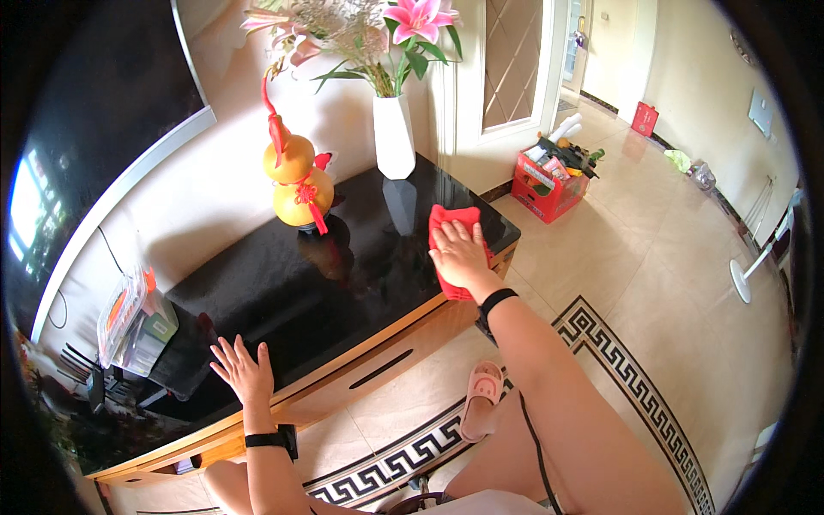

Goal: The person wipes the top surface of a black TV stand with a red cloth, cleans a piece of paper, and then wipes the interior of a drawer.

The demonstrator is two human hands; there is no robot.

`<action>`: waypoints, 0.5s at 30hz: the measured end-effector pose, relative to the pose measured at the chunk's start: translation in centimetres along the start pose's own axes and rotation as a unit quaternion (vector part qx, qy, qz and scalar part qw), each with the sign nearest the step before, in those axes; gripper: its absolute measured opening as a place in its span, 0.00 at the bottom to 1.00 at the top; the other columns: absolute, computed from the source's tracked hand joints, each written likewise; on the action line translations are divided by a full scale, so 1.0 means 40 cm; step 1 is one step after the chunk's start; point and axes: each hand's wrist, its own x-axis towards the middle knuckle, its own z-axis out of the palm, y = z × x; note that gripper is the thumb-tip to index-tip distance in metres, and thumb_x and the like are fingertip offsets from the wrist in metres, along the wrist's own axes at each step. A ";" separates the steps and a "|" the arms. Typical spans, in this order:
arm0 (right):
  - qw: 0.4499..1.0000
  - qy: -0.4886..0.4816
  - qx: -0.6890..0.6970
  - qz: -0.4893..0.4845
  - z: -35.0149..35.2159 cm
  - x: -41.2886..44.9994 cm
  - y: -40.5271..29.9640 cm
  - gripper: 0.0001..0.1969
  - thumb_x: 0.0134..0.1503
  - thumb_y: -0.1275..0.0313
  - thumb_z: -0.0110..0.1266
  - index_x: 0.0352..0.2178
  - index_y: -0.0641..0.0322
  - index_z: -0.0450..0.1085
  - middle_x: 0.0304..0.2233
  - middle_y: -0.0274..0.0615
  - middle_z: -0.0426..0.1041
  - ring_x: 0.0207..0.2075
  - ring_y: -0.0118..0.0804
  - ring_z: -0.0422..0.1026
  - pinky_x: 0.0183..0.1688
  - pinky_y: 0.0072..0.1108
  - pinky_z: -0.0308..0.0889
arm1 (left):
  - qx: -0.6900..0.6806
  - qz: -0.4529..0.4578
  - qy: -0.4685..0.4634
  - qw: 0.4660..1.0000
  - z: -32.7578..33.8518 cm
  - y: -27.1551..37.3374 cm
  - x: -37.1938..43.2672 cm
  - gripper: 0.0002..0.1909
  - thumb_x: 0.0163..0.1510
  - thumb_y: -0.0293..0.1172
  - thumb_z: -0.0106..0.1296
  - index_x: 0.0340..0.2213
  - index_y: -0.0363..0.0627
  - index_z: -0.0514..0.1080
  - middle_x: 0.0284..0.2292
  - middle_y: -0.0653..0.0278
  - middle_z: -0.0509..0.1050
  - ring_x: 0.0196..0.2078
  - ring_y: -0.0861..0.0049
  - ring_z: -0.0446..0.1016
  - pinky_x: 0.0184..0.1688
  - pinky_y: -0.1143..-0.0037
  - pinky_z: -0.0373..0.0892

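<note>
My right hand (458,253) lies flat over a folded red cloth (447,217), holding it against the glossy black top (380,270) of a wooden cabinet near its right front corner. My left hand (248,373) is empty, fingers apart, at the front edge of the same top; whether it touches the surface I cannot tell. Behind the cloth, a white faceted vase (394,138) holds pink lilies (418,19) and dried stems. A yellow gourd ornament (302,196) with a red knot and tassel stands left of the vase.
A clear plastic box of small items (135,325) sits at the cabinet's left, below a wall-mounted television (109,96). Right of the cabinet, a filled red carton (547,193) stands on the tiled floor. A white stand (740,281) is farther right. A drawer front (380,368) faces me.
</note>
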 end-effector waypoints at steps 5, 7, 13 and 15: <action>0.994 0.029 -0.034 0.098 -0.003 0.012 0.171 0.25 0.59 0.56 0.43 0.54 0.58 0.62 0.59 0.45 0.59 0.62 0.48 0.54 0.62 0.54 0.40 | -0.003 -0.019 -0.011 1.000 0.004 -0.006 0.001 0.33 0.61 0.55 0.35 0.59 0.46 0.57 0.64 0.52 0.47 0.69 0.57 0.36 0.66 0.55 0.30; 0.984 0.059 -0.043 0.160 0.008 0.011 0.225 0.23 0.58 0.56 0.45 0.49 0.59 0.64 0.54 0.48 0.63 0.58 0.52 0.59 0.58 0.56 0.46 | 0.001 -0.017 -0.008 1.000 0.004 -0.007 -0.002 0.33 0.61 0.55 0.36 0.59 0.45 0.58 0.64 0.51 0.48 0.68 0.57 0.37 0.67 0.56 0.30; 0.937 0.072 0.107 0.325 0.061 0.034 0.300 0.23 0.57 0.58 0.49 0.45 0.69 0.62 0.44 0.57 0.68 0.51 0.55 0.64 0.52 0.42 0.59 | 0.011 0.020 0.053 0.998 0.006 0.017 0.000 0.32 0.61 0.54 0.38 0.58 0.45 0.57 0.63 0.51 0.52 0.68 0.56 0.41 0.67 0.57 0.34; 0.927 0.090 0.093 0.352 0.071 0.035 0.271 0.25 0.57 0.58 0.50 0.46 0.72 0.60 0.45 0.60 0.67 0.51 0.56 0.64 0.52 0.42 0.59 | 0.013 0.022 0.061 0.998 0.014 0.008 -0.002 0.32 0.61 0.54 0.38 0.59 0.45 0.57 0.62 0.51 0.53 0.68 0.56 0.41 0.67 0.57 0.34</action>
